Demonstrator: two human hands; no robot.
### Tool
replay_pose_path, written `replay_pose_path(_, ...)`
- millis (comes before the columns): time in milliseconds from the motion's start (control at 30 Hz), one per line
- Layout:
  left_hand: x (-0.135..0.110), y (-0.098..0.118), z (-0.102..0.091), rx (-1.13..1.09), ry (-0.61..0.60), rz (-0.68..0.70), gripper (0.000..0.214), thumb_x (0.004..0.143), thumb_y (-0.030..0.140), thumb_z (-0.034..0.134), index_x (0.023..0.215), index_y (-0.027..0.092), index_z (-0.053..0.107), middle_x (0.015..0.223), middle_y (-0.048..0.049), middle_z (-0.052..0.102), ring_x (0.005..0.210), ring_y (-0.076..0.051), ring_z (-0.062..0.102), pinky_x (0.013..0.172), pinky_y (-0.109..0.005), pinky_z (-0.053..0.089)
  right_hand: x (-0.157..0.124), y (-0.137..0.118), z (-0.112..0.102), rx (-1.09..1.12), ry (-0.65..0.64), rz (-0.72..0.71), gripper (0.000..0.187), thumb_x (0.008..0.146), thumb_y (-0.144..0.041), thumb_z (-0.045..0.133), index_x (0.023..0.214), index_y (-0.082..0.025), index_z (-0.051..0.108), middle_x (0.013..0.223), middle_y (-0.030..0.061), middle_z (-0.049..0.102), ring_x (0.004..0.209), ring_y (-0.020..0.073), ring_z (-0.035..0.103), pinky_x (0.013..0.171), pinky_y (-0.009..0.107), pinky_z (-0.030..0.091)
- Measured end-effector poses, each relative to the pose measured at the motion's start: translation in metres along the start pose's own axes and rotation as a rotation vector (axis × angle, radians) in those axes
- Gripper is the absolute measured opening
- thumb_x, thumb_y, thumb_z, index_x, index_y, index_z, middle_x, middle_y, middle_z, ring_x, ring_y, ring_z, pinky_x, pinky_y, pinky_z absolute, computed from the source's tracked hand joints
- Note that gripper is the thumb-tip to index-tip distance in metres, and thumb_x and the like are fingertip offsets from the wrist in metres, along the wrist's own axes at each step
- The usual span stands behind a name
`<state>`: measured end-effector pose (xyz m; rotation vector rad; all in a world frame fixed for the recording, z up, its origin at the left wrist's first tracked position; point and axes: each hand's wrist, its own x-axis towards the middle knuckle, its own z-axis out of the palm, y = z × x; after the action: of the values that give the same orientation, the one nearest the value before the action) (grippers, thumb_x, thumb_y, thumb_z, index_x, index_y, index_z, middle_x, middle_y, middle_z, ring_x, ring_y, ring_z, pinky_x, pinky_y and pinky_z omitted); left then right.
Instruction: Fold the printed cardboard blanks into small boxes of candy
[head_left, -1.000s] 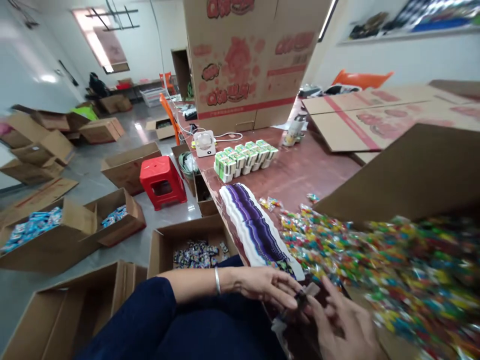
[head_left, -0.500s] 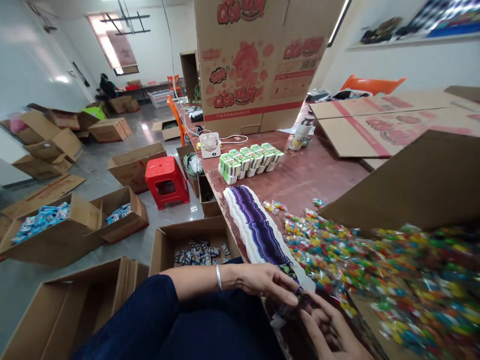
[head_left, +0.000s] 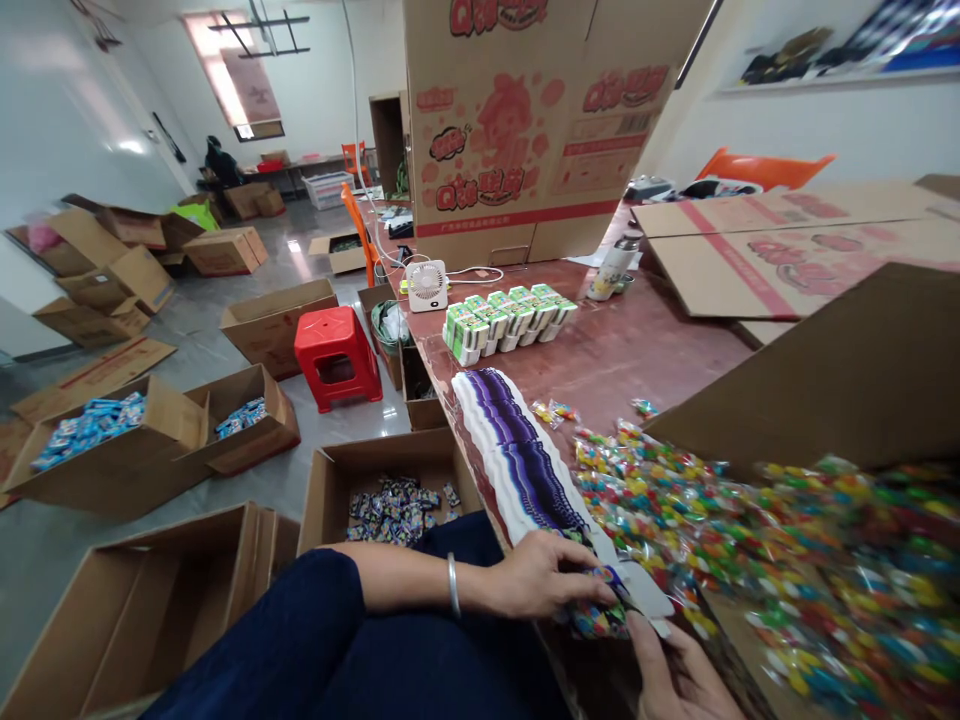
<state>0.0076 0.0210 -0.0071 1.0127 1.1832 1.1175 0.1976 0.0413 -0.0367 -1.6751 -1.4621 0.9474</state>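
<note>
**A:** A packing room is shown, cardboard everywhere. Open boxes are scattered over the grey floor (head_left: pixel 337 432), and a red stool (head_left: pixel 337 355) is parked beside the long reddish counter (head_left: pixel 637 350). What's being handled at the near end?

**B:** A small candy packet (head_left: pixel 600 615) full of coloured sweets is pinched in the left hand (head_left: pixel 540 580), fingers closed tight round it. It's held right at the counter's near edge, just off the end of the purple-and-white pouch stack (head_left: pixel 517 450). A white pouch (head_left: pixel 646 590) is lying against the packet and is met from below by the fingertips of the right hand (head_left: pixel 675 680). That hand is cut off by the bottom of the frame, so whether the pouch is gripped or only touched can't be told.

**A:** And the bright mess on the right?

**B:** A big candy heap (head_left: pixel 750 540) is spread over the counter, partly tucked under a brown cardboard flap (head_left: pixel 825 370). Further back a row of green-and-white cartons (head_left: pixel 502 320) is lined up, with a little white desk fan (head_left: pixel 427 285) just behind it. A tall printed carton (head_left: pixel 540 120) is stood at the far end, and flattened cartons (head_left: pixel 787 250) are laid to its right. Down on the floor by the lap, a box of dark packets (head_left: pixel 390 505) is left open, and blue packets are seen in a double box (head_left: pixel 90 430) further left.
</note>
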Motion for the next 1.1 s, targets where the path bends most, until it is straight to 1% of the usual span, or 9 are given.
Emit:
replay_pose_path(100, 0.000, -0.008, 0.008, 0.003, 0.116, 0.049, 0.061, 0.064, 0.052, 0.098, 0.109, 0.017, 0.078, 0.089, -0.0010, 0.065, 0.076, -0.013, 0.055, 0.072, -0.026, 0.049, 0.002, 0.000, 0.007, 0.081, 0.133, -0.054, 0.071, 0.069, -0.086, 0.071, 0.092, -0.019, 0.076, 0.083, 0.0122, 0.080, 0.077, 0.0329, 0.076, 0.066, 0.039, 0.060)
replay_pose_path(233, -0.001, -0.013, 0.008, -0.063, 0.025, -0.003, 0.111, 0.053, 0.045, 0.104, 0.152, 0.029, 0.057, 0.107, -0.0031, 0.061, 0.068, -0.010, 0.057, 0.065, -0.027, 0.052, 0.004, -0.008, 0.018, 0.336, 0.218, -0.106, 0.067, 0.074, -0.069, 0.081, 0.115, -0.017, 0.073, 0.099, 0.0133, 0.080, 0.079, 0.0289, 0.076, 0.073, 0.042, 0.064)
replay_pose_path(400, 0.002, -0.011, -0.001, 0.006, -0.171, 0.030, 0.093, 0.064, 0.046, 0.101, 0.146, 0.025, 0.063, 0.085, 0.0039, 0.054, 0.067, -0.009, 0.047, 0.062, -0.024, 0.042, -0.003, -0.004, 0.024, 0.365, 0.296, -0.127, 0.069, 0.076, -0.070, 0.081, 0.115, -0.013, 0.075, 0.113, 0.0193, 0.078, 0.097, 0.0337, 0.075, 0.096, 0.052, 0.059)
replay_pose_path(567, 0.013, -0.016, -0.008, -0.003, -0.331, -0.054, 0.094, 0.051, 0.043, 0.106, 0.132, 0.018, 0.065, 0.081, 0.0046, 0.057, 0.068, -0.012, 0.053, 0.062, -0.025, 0.042, 0.000, 0.010, 0.019, 0.174, 0.237, -0.244, 0.062, 0.082, -0.078, 0.069, 0.090, -0.017, 0.079, 0.090, 0.0138, 0.079, 0.084, 0.0304, 0.072, 0.089, 0.045, 0.056)
replay_pose_path(667, 0.013, -0.012, -0.011, -0.025, -0.311, -0.088, 0.079, 0.052, 0.039, 0.106, 0.117, 0.017, 0.067, 0.084, 0.0035, 0.059, 0.070, -0.012, 0.056, 0.064, -0.026, 0.045, 0.007, 0.010, 0.017, 0.133, 0.200, -0.299, 0.060, 0.082, -0.077, 0.069, 0.083, -0.018, 0.077, 0.087, 0.0123, 0.078, 0.083, 0.0291, 0.072, 0.084, 0.042, 0.056)
replay_pose_path(800, -0.002, 0.001, -0.012, -0.046, -0.225, -0.046, 0.052, 0.067, 0.023, 0.097, 0.109, 0.016, 0.067, 0.093, -0.0001, 0.062, 0.075, -0.013, 0.060, 0.070, -0.027, 0.050, -0.001, -0.008, 0.018, 0.196, 0.133, -0.330, 0.048, 0.082, -0.067, 0.075, 0.077, -0.019, 0.071, 0.097, 0.0140, 0.079, 0.089, 0.0279, 0.074, 0.084, 0.041, 0.058)
replay_pose_path(867, -0.009, 0.004, -0.014, -0.031, -0.130, 0.017, 0.051, 0.065, 0.014, 0.094, 0.107, 0.018, 0.066, 0.096, -0.0003, 0.063, 0.084, -0.014, 0.062, 0.075, -0.025, 0.052, -0.008, -0.019, 0.021, 0.329, 0.123, -0.284, 0.042, 0.082, -0.062, 0.076, 0.083, -0.020, 0.068, 0.091, 0.0099, 0.077, 0.085, 0.0246, 0.074, 0.081, 0.039, 0.059)
replay_pose_path(967, -0.010, 0.001, -0.017, -0.073, -0.134, 0.001, 0.051, 0.070, 0.015, 0.088, 0.112, 0.020, 0.058, 0.099, 0.0006, 0.063, 0.075, -0.010, 0.064, 0.071, -0.024, 0.055, -0.010, -0.027, 0.024, 0.482, 0.108, -0.227, 0.038, 0.082, -0.054, 0.081, 0.097, -0.023, 0.064, 0.084, 0.0017, 0.074, 0.077, 0.0190, 0.072, 0.079, 0.035, 0.059)
replay_pose_path(1100, -0.012, -0.002, -0.016, -0.051, -0.155, -0.001, 0.050, 0.075, 0.014, 0.082, 0.116, 0.021, 0.054, 0.104, 0.0010, 0.062, 0.066, -0.005, 0.063, 0.065, -0.021, 0.056, -0.009, -0.027, 0.016, 0.470, -0.082, -0.192, 0.032, 0.085, -0.052, 0.079, 0.084, -0.023, 0.066, 0.085, 0.0022, 0.073, 0.082, 0.0182, 0.069, 0.083, 0.033, 0.058)
